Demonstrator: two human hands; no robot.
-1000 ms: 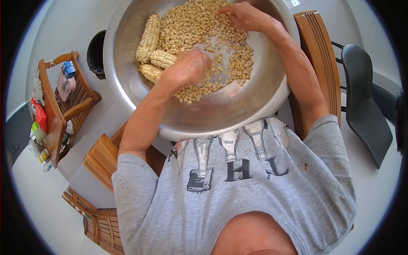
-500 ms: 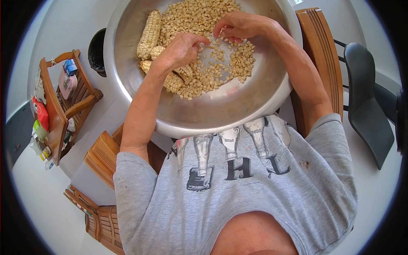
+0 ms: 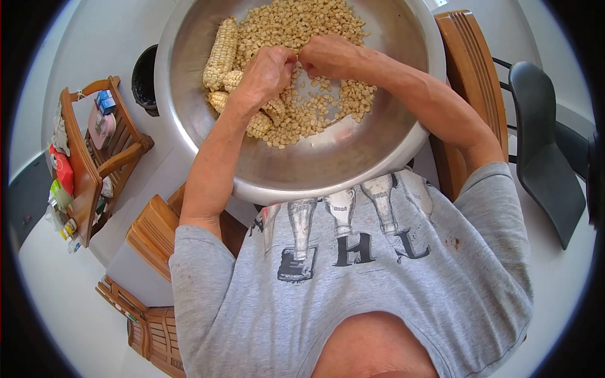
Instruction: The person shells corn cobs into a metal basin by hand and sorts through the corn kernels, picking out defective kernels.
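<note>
A large steel basin (image 3: pixel 271 173) is in front of me, with loose pale corn kernels (image 3: pixel 296 25) spread over its bottom. Several corn cobs (image 3: pixel 222 53) lie along its left side, some partly under my left wrist. Above the kernels my left hand (image 3: pixel 270 70) is closed, thumb and fingers pinched together. Close against it, my right hand (image 3: pixel 331 55) is closed too, its fingertips meeting those of the left. Whatever sits between the fingertips is too small or hidden to make out.
Wooden chairs stand at left (image 3: pixel 107 157) and lower left (image 3: pixel 148 327); the left one bears bags and bottles. A black bucket (image 3: pixel 145 79) is beside the basin. To the right are a wooden chair (image 3: pixel 476 75) and a dark grey chair (image 3: pixel 542 145).
My right hand has moved left and slightly down until it meets my left hand. Its fingers, spread over the kernels before, have curled closed; the left fingers have drawn in too.
</note>
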